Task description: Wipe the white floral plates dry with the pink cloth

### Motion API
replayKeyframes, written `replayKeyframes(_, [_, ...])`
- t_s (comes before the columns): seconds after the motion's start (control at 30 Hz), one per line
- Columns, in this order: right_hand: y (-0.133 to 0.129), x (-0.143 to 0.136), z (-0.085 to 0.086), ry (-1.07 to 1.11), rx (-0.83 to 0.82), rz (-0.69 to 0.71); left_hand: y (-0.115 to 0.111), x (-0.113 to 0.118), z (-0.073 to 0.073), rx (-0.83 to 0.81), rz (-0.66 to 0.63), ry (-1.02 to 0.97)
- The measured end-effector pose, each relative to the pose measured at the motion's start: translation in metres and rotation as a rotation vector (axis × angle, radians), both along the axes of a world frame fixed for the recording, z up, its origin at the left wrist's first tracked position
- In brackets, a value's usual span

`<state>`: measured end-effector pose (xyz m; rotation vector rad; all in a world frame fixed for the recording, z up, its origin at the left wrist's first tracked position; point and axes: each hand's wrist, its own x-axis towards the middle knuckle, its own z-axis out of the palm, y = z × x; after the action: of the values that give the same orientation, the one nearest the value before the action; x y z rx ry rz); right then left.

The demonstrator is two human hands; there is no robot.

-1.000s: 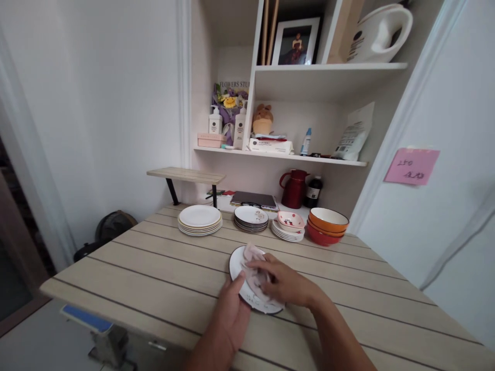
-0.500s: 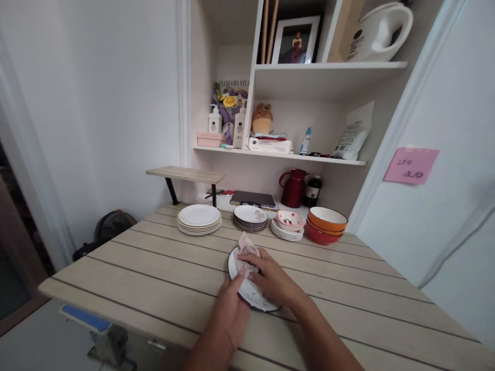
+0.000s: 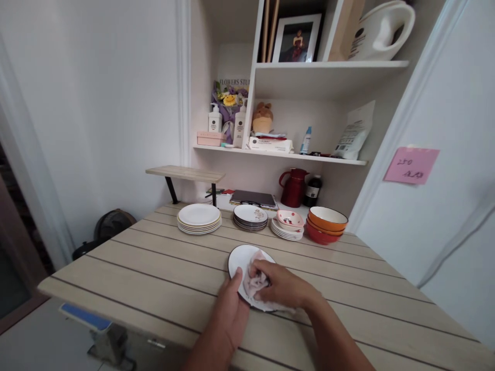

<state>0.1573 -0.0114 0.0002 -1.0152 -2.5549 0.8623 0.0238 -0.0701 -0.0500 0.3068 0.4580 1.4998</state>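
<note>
Two hands work at the near middle of the table. The left hand (image 3: 233, 299) grips one round white plate with a dark rim (image 3: 237, 260) at its near left edge, thumb over the top; its other fingers are mostly hidden, so how they sit underneath I cannot tell. The right hand (image 3: 284, 286) has its fingers bunched and clamped on one crumpled pale pink cloth (image 3: 255, 282), which touches the right part of that plate.

The pale wooden table (image 3: 154, 278) is crossed by dark parallel lines. Farther back stand four stacks in a row. From left to right: round white plates with thin yellowish rims (image 3: 199, 215) (their edges lie too close to count surely), round dark-rimmed plates with a floral print (image 3: 245, 212), small white dishes (image 3: 286, 234) topped by one pink-and-white bowl (image 3: 290, 218), and three deep bowls (image 3: 325, 226), two orange above one red.

Beyond them lie one flat dark grey laptop-like slab (image 3: 253, 198), one red jug with a handle (image 3: 294, 188) and one dark bottle with a pale label (image 3: 313, 191). Farthest, a white shelving unit (image 3: 305, 157) holds two white pump bottles (image 3: 215, 121) at left. One pink paper note (image 3: 412, 166) hangs on the right wall.
</note>
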Motion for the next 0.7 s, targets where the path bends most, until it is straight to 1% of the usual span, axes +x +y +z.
replayKeyframes(0.1, [-0.003,-0.014,-0.002,0.132,0.022,0.033,0.002,0.000,-0.001,0.017,0.031,-0.004])
replayKeyframes(0.17, [-0.003,-0.023,-0.006,0.208,0.068,0.012,0.001,0.000,-0.001,0.020,0.045,-0.008])
replayKeyframes(0.23, [0.001,-0.028,-0.011,0.232,0.109,-0.036,0.000,0.000,0.001,0.010,0.045,-0.003])
replayKeyframes(0.3, [0.006,-0.027,-0.016,0.201,0.133,-0.103,-0.001,0.000,0.002,-0.005,0.038,0.001])
replayKeyframes(0.37, [0.011,-0.021,-0.018,0.116,0.146,-0.185,-0.002,0.000,0.003,-0.017,0.022,-0.001])
replayKeyframes(0.43, [0.016,-0.012,-0.018,0.006,0.165,-0.257,-0.003,0.000,0.003,-0.030,0.001,-0.003])
replayKeyframes(0.5, [0.017,-0.002,-0.015,-0.083,0.180,-0.292,-0.002,0.000,0.002,-0.037,-0.018,-0.003])
replayKeyframes(0.57, [0.015,0.004,-0.011,-0.115,0.175,-0.254,-0.002,0.000,0.001,-0.031,-0.025,-0.004])
replayKeyframes(0.7, [0.005,0.004,-0.003,-0.050,0.092,-0.035,-0.001,0.000,-0.001,-0.004,-0.015,0.005])
